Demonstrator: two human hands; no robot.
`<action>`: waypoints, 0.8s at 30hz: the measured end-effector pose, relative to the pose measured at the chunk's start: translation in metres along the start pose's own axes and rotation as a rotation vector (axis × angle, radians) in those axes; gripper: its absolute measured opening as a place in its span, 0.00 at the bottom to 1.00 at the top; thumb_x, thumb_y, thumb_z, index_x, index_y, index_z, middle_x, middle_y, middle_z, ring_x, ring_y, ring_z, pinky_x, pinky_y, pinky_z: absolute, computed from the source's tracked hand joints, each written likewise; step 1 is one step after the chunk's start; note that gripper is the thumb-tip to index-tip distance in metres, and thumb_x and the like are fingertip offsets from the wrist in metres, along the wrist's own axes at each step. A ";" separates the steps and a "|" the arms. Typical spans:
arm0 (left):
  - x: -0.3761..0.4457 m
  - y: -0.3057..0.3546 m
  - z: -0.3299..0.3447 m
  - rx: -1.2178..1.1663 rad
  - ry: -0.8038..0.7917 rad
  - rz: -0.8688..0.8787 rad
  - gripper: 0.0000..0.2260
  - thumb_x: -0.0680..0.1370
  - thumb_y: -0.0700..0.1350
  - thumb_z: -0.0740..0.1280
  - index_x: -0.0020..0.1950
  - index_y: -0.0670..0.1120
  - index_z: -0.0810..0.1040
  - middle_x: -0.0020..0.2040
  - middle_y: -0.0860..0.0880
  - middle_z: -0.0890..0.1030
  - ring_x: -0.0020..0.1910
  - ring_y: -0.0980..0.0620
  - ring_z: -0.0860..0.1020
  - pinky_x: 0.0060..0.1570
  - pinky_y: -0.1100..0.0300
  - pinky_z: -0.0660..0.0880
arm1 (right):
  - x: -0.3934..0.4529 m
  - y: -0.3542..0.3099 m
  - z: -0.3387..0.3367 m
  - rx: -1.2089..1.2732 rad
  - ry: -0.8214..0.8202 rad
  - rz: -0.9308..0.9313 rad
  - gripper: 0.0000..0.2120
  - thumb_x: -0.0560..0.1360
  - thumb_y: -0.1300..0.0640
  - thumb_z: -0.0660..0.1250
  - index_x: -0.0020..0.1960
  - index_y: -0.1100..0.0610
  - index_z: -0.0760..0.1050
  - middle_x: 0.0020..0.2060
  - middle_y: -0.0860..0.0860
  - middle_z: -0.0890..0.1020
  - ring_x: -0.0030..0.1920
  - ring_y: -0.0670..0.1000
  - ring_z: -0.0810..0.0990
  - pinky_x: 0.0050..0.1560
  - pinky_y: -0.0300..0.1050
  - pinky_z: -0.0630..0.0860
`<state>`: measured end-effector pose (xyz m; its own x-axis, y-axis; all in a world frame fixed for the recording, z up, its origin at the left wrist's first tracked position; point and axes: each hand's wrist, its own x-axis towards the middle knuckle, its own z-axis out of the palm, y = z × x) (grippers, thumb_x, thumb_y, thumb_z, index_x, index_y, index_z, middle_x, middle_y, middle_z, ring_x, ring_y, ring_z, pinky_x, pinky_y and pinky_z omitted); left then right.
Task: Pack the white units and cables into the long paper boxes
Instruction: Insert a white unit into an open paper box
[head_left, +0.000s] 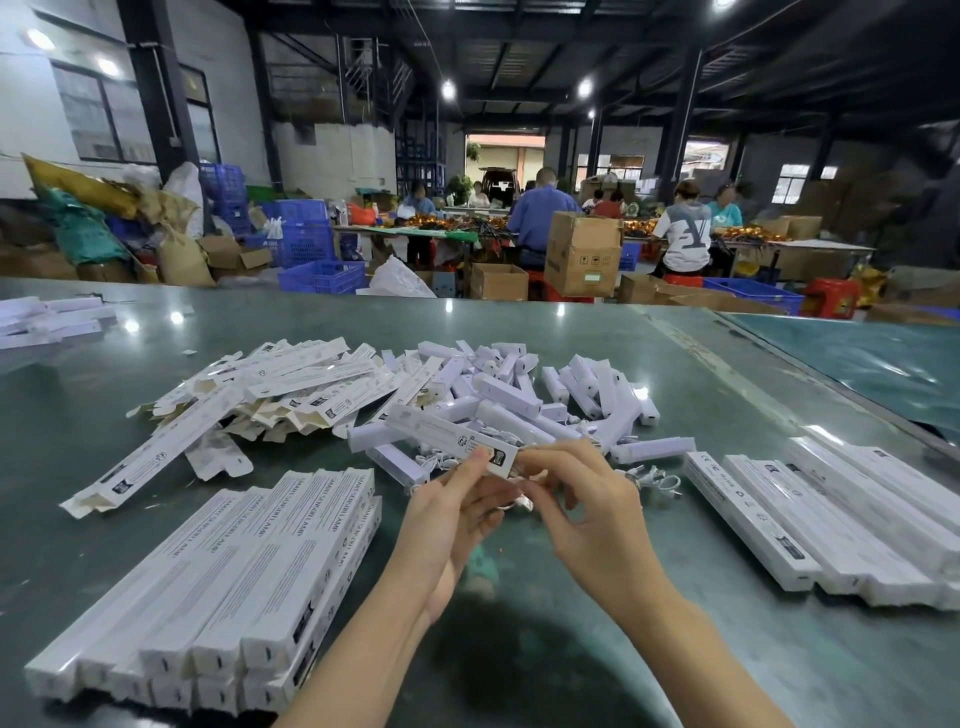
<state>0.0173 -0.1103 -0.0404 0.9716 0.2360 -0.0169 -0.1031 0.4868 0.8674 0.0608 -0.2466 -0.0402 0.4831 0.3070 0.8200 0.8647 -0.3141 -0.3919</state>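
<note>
Hands (457, 499) (582, 499) both pinching long box (452, 439) (near end), above bare table (545, 649).

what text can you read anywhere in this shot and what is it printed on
"SMART SENSOR LAMP": on the sides of the stacked boxes at the near left.
"CE" and "RoHS" marks: on a box in the right stack; the rest is too small.
Print on the box held by the left hand and right hand: blurred.
Symbols on the brown carton: unreadable.
</note>
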 end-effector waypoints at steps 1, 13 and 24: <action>0.000 0.000 0.000 -0.007 0.005 -0.005 0.12 0.70 0.52 0.69 0.42 0.45 0.86 0.42 0.42 0.85 0.40 0.51 0.83 0.40 0.61 0.73 | 0.000 -0.001 0.000 0.053 0.004 0.056 0.15 0.70 0.69 0.73 0.51 0.53 0.79 0.43 0.43 0.80 0.39 0.40 0.75 0.43 0.30 0.71; 0.003 0.001 -0.002 -0.091 -0.081 -0.076 0.13 0.68 0.53 0.72 0.42 0.45 0.85 0.43 0.44 0.85 0.43 0.50 0.84 0.41 0.61 0.76 | 0.001 -0.008 0.005 0.306 0.184 0.227 0.09 0.68 0.69 0.75 0.39 0.56 0.80 0.36 0.47 0.82 0.36 0.50 0.80 0.38 0.44 0.75; 0.003 -0.003 -0.003 -0.040 -0.092 -0.005 0.14 0.71 0.52 0.69 0.50 0.43 0.81 0.45 0.44 0.86 0.45 0.51 0.84 0.43 0.63 0.76 | 0.000 -0.006 0.007 0.246 0.205 0.274 0.11 0.69 0.66 0.75 0.40 0.50 0.80 0.45 0.51 0.76 0.47 0.47 0.76 0.47 0.32 0.69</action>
<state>0.0196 -0.1091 -0.0447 0.9874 0.1561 0.0259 -0.1047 0.5216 0.8468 0.0568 -0.2379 -0.0405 0.6839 0.0488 0.7280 0.7272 -0.1273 -0.6745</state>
